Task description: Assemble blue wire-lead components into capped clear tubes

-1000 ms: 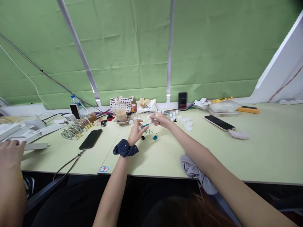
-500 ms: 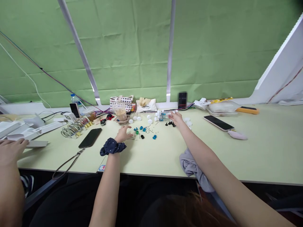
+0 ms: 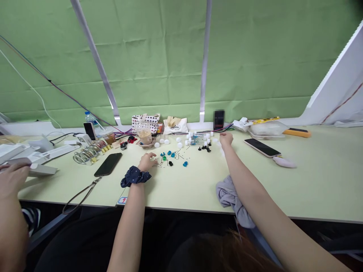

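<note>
My left hand (image 3: 146, 161), with a dark blue scrunchie (image 3: 133, 176) at its wrist, rests on the table with fingers apart. Beside its fingertips lie thin metal pins (image 3: 162, 164) and a green piece (image 3: 164, 158). Blue pieces (image 3: 185, 164) and a black piece (image 3: 170, 163) are scattered to the right. My right hand (image 3: 226, 139) is curled above pale, flat pieces (image 3: 219, 145); its fingertips are partly hidden, and what they hold cannot be made out. Left of it are clear tubes with white ends (image 3: 200, 139) and several small black pieces (image 3: 204, 148).
White round caps (image 3: 166, 142) lie near a plastic cup (image 3: 145, 136). A black phone (image 3: 108, 165) is on the left, another phone (image 3: 262, 147) on the right. Grey cloth (image 3: 231, 196) hangs over the front edge. Another person's hand (image 3: 14, 177) touches white boxes at far left.
My right hand has moved right, away from the clear tubes, to the pale pieces, and its fingers have curled in. My left hand has barely moved. The other person's hand has shifted a box slightly.
</note>
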### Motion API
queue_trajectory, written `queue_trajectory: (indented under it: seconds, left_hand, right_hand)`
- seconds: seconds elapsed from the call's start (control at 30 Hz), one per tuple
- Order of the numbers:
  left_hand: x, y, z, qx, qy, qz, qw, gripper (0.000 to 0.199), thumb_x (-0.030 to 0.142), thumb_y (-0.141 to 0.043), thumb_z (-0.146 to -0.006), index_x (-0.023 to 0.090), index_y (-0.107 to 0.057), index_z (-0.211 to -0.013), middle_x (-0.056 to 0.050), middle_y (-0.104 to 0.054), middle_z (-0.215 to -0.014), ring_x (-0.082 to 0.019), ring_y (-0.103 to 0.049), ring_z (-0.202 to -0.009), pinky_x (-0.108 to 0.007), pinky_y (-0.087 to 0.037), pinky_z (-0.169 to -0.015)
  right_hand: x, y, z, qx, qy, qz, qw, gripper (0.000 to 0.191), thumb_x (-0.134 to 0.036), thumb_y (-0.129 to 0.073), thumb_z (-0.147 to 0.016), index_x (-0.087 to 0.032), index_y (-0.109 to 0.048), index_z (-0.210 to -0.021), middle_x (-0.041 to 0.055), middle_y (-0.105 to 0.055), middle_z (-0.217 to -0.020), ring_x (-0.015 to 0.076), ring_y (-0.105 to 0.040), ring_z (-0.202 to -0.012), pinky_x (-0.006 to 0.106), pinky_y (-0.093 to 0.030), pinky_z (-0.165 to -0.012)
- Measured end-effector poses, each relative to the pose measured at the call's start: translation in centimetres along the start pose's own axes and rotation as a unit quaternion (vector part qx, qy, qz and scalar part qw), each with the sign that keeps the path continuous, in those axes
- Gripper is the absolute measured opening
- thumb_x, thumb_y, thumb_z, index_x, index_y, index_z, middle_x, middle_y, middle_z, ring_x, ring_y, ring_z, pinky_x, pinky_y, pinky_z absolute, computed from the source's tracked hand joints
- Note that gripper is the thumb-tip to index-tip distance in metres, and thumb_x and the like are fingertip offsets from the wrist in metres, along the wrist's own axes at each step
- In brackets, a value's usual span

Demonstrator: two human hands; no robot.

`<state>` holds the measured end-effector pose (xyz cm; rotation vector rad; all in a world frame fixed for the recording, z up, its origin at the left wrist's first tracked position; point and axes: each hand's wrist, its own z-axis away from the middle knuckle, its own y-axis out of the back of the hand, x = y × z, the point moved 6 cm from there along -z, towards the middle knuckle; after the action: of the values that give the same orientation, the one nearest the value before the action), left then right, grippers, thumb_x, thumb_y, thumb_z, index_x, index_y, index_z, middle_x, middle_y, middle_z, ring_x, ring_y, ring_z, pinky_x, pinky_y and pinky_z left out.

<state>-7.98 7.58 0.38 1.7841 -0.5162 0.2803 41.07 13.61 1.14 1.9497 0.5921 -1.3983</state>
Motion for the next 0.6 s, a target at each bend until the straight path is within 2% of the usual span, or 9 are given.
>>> queue_trajectory:
  seconds: [0.07, 0.13, 0.23, 0.33, 0.4, 0.47, 0.53, 0.6]
  left_hand:
    - [-0.1, -0.1, -0.1, 0.008, -0.011, 0.005, 1.000, 0.031, 0.031, -0.065, -0.069, 0.020, -0.066, -0.099, -0.009, -0.062, -0.096, -0.023, -0.060, -0.085, -0.033, -0.047, -0.078]
    - [-0.2, -0.2, -0.2, 0.017, -0.020, 0.013, 1.000, 0.030, 0.032, -0.064, -0.071, 0.019, -0.066, -0.098, -0.010, -0.062, -0.095, -0.023, -0.061, -0.083, -0.033, -0.047, -0.077]
    - [-0.4, -0.4, -0.3, 0.025, -0.022, 0.028, 0.999, 0.030, 0.032, -0.065, -0.070, 0.019, -0.067, -0.097, -0.009, -0.062, -0.094, -0.021, -0.061, -0.081, -0.032, -0.048, -0.077]
    - [-0.5, -0.5, -0.3, 0.024, -0.017, 0.028, 0.999, 0.029, 0.032, -0.065, -0.070, 0.018, -0.067, -0.097, -0.010, -0.063, -0.094, -0.021, -0.061, -0.080, -0.032, -0.048, -0.076]
    - [-0.5, -0.6, -0.3, 0.022, -0.016, 0.020, 0.999, 0.029, 0.031, -0.063, -0.072, 0.018, -0.067, -0.098, -0.010, -0.063, -0.095, -0.021, -0.061, -0.081, -0.032, -0.048, -0.077]
    - [-0.4, -0.7, -0.2, 0.021, -0.015, 0.012, 1.000, 0.029, 0.032, -0.062, -0.073, 0.017, -0.066, -0.098, -0.010, -0.063, -0.095, -0.021, -0.061, -0.083, -0.032, -0.047, -0.078]
    - [-0.2, -0.7, -0.1, 0.021, -0.014, 0.008, 1.000, 0.029, 0.032, -0.062, -0.073, 0.017, -0.067, -0.097, -0.010, -0.064, -0.095, -0.021, -0.061, -0.084, -0.031, -0.048, -0.077]
    - [-0.1, -0.7, 0.0, 0.025, -0.011, 0.011, 1.000, 0.029, 0.032, -0.062, -0.072, 0.018, -0.067, -0.096, -0.010, -0.064, -0.095, -0.021, -0.062, -0.084, -0.031, -0.048, -0.078]
  right_hand:
    - [0.5, 1.3, -0.4, 0.029, -0.027, 0.054, 0.998, 0.017, -0.009, -0.058, -0.068, -0.013, -0.067, -0.082, 0.0122, -0.064, -0.091, 0.0257, -0.059, -0.098, 0.045, -0.045, -0.089]
    - [0.5, 1.8, -0.1, 0.040, -0.032, 0.136, 0.989, 0.016, -0.009, -0.059, -0.068, -0.015, -0.068, -0.080, 0.0143, -0.063, -0.096, 0.0301, -0.054, -0.106, 0.052, -0.038, -0.093]
    - [-1.3, 0.3, 1.3, 0.022, 0.041, 0.263, 0.964, 0.020, -0.017, -0.056, -0.076, -0.017, -0.069, -0.090, 0.0153, -0.060, -0.106, 0.0322, -0.048, -0.111, 0.055, -0.033, -0.092]
    - [-4.2, -3.1, 4.3, -0.032, 0.168, 0.315, 0.933, 0.028, -0.025, -0.051, -0.082, -0.019, -0.066, -0.105, 0.0146, -0.057, -0.115, 0.0314, -0.045, -0.111, 0.053, -0.033, -0.091]
    - [-6.4, -6.2, 7.2, -0.112, 0.270, 0.324, 0.900, 0.031, -0.028, -0.048, -0.085, -0.021, -0.062, -0.112, 0.0135, -0.056, -0.118, 0.0304, -0.045, -0.113, 0.050, -0.033, -0.092]
    - [-7.9, -9.3, 10.5, -0.195, 0.342, 0.339, 0.855, 0.037, -0.028, -0.047, -0.086, -0.023, -0.056, -0.122, 0.0132, -0.056, -0.120, 0.0302, -0.044, -0.115, 0.049, -0.030, -0.095]
    - [-8.8, -12.0, 13.4, -0.260, 0.371, 0.362, 0.815, 0.044, -0.031, -0.045, -0.088, -0.025, -0.048, -0.131, 0.0134, -0.059, -0.118, 0.0304, -0.044, -0.115, 0.050, -0.026, -0.097]
    - [-9.2, -14.1, 15.3, -0.293, 0.374, 0.393, 0.787, 0.047, -0.038, -0.044, -0.090, -0.028, -0.043, -0.135, 0.0128, -0.062, -0.113, 0.0323, -0.042, -0.117, 0.054, -0.021, -0.099]
